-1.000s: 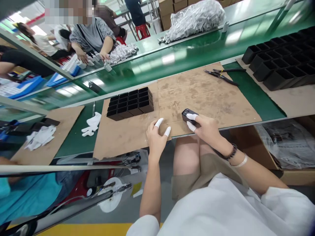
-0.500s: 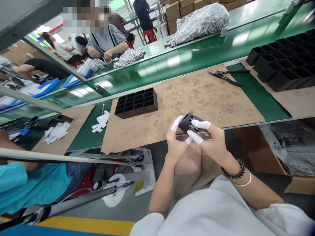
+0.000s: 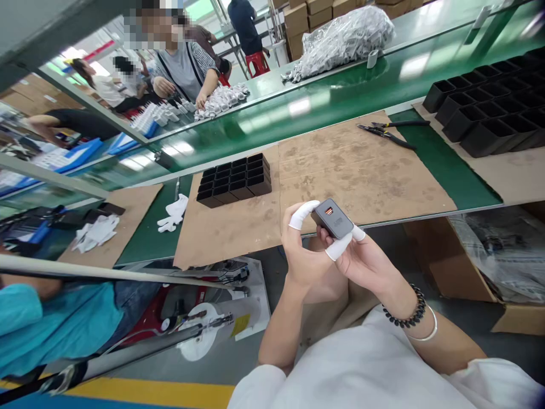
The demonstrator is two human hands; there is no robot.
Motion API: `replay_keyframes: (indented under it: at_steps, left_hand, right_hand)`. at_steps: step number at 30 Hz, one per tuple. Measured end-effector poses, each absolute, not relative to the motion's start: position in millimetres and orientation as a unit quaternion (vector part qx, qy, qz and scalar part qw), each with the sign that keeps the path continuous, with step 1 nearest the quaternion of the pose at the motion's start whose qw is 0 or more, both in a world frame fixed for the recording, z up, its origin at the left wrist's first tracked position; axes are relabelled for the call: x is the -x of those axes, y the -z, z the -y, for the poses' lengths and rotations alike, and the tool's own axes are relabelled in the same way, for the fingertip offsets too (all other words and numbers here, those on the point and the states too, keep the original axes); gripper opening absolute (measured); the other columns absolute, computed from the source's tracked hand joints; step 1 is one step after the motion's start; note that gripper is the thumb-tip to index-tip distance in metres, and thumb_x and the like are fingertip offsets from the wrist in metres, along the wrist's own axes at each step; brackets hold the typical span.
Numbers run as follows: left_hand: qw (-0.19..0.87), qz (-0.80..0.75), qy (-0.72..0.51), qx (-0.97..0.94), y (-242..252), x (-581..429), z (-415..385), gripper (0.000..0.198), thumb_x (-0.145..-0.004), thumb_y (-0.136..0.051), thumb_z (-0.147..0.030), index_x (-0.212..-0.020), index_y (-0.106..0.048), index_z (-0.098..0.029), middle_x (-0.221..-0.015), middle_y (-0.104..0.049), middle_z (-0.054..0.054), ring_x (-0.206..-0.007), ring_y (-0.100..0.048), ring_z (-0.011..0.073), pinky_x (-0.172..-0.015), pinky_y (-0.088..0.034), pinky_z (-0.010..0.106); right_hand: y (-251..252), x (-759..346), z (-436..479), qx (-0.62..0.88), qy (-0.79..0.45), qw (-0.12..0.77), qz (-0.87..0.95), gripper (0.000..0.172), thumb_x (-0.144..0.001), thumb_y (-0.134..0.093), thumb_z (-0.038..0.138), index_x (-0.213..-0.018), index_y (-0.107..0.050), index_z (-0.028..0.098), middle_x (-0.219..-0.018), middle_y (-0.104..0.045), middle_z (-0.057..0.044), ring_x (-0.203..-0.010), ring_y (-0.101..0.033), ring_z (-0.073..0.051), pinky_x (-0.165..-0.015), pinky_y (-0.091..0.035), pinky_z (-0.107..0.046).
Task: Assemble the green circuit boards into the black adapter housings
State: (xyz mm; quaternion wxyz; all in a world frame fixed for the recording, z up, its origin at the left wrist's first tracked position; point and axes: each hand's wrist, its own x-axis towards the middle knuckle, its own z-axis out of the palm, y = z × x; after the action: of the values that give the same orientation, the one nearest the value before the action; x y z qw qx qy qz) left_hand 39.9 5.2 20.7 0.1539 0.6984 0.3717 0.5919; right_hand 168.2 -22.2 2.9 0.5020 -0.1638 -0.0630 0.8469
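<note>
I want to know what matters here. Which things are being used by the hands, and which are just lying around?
In use:
- small dark grey plastic charger block
- left hand
- right hand

Lying about:
- black tray of square cells
- black-handled pliers
- crumpled white gloves
- brown cardboard sheet

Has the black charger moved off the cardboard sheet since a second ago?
Yes. The black charger was lying on the cardboard sheet near its front edge; now both hands, left hand and right hand, hold it up off the sheet, nearer the person.
</note>
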Motion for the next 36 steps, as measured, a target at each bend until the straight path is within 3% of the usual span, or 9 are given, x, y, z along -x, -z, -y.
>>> replay_keyframes:
  at_steps: [4, 9, 13, 15, 18, 20, 22, 27, 36]
  left_hand:
    - [0.205, -0.365, -0.598, -0.683, -14.1, -40.3, -6.2, 0.056, -0.072, -0.088, -0.034, -0.120, -0.063, -0.020, -0.112, -0.066, 0.007, -0.107, -0.066, 0.0234, -0.095, -0.056, 0.038]
    - [0.247, -0.353, -0.599, -0.675, -8.1, -37.3, -8.0, 0.057, -0.073, -0.085, -0.026, -0.124, -0.061, -0.020, -0.114, -0.066, 0.007, -0.111, -0.067, 0.0232, -0.101, -0.056, 0.038]
    - [0.202, -0.363, -0.559, -0.717, -1.8, -30.9, -11.5, 0.057, -0.074, -0.082, -0.022, -0.127, -0.061, -0.019, -0.121, -0.068, 0.010, -0.116, -0.068, 0.0249, -0.102, -0.056, 0.038]
    - [0.181, -0.366, -0.552, -0.727, 4.1, -29.6, -13.0, 0.056, -0.076, -0.080, -0.023, -0.129, -0.062, -0.019, -0.124, -0.070, 0.011, -0.118, -0.069, 0.0261, -0.102, -0.058, 0.039]
    - [0.169, -0.373, -0.580, -0.704, 14.0, -32.5, -13.0, 0.058, -0.080, -0.082, -0.029, -0.133, -0.062, -0.019, -0.125, -0.073, 0.012, -0.118, -0.072, 0.0277, -0.103, -0.059, 0.040]
    - [0.159, -0.375, -0.601, -0.688, 19.1, -36.1, -11.6, 0.061, -0.079, -0.085, -0.032, -0.134, -0.061, -0.019, -0.126, -0.074, 0.013, -0.118, -0.072, 0.0279, -0.104, -0.059, 0.040]
    - [0.145, -0.379, -0.610, -0.680, 21.8, -39.3, -9.9, 0.063, -0.077, -0.087, -0.030, -0.134, -0.061, -0.019, -0.126, -0.074, 0.013, -0.118, -0.073, 0.0274, -0.104, -0.059, 0.040]
    - [0.103, -0.412, -0.596, -0.681, 21.0, -41.2, -8.4, 0.059, -0.078, -0.081, -0.021, -0.134, -0.062, -0.019, -0.124, -0.075, 0.013, -0.118, -0.073, 0.0269, -0.104, -0.058, 0.042]
    - [-0.068, -0.411, -0.560, -0.716, 20.1, -41.5, -12.8, 0.050, -0.084, -0.076, -0.025, -0.132, -0.063, -0.019, -0.115, -0.079, 0.014, -0.102, -0.077, 0.0252, -0.095, -0.053, 0.039]
  right_hand:
    - [-10.8, -168.1, 26.9, 0.223, -0.788, 0.573, 0.036, 0.009, -0.087, -0.079, 0.024, -0.094, -0.074, 0.021, -0.097, -0.081, 0.002, -0.086, -0.077, -0.009, -0.079, -0.064, -0.013]
    - [-11.9, -163.5, 25.7, 0.324, -0.660, 0.663, 0.140, 0.029, -0.073, -0.091, 0.036, -0.092, -0.071, 0.027, -0.086, -0.077, 0.008, -0.072, -0.073, -0.009, -0.067, -0.063, -0.018]
    - [1.4, -166.8, 25.1, 0.427, -0.418, 0.720, 0.353, 0.030, -0.074, -0.090, 0.025, -0.098, -0.073, 0.027, -0.094, -0.080, 0.003, -0.088, -0.077, -0.016, -0.082, -0.066, -0.029]
    - [6.8, -169.7, 26.2, 0.442, -0.280, 0.701, 0.485, 0.033, -0.077, -0.088, 0.019, -0.106, -0.075, 0.027, -0.105, -0.081, -0.001, -0.097, -0.078, -0.020, -0.089, -0.066, -0.033]
    - [5.6, -172.6, 27.5, 0.426, -0.166, 0.654, 0.602, 0.041, -0.085, -0.079, 0.013, -0.123, -0.073, 0.028, -0.127, -0.077, -0.006, -0.114, -0.076, -0.024, -0.097, -0.065, -0.038]
    - [0.0, -173.5, 27.1, 0.422, -0.127, 0.644, 0.625, 0.043, -0.089, -0.074, 0.012, -0.129, -0.071, 0.027, -0.147, -0.065, -0.009, -0.128, -0.069, -0.027, -0.104, -0.062, -0.041]
    - [-6.2, -174.3, 26.3, 0.426, -0.094, 0.635, 0.637, 0.043, -0.091, -0.070, 0.011, -0.132, -0.071, 0.027, -0.152, -0.060, -0.009, -0.132, -0.067, -0.027, -0.109, -0.060, -0.043]
    - [-13.5, -175.6, 27.8, 0.454, -0.056, 0.607, 0.649, 0.039, -0.095, -0.064, 0.007, -0.126, -0.075, 0.027, -0.128, -0.077, -0.006, -0.115, -0.076, -0.022, -0.101, -0.064, -0.036]
    - [-14.3, -164.3, 34.5, 0.504, -0.073, 0.617, 0.600, 0.029, -0.094, -0.066, 0.010, -0.114, -0.080, 0.026, -0.122, -0.079, -0.005, -0.110, -0.078, -0.023, -0.095, -0.067, -0.035]
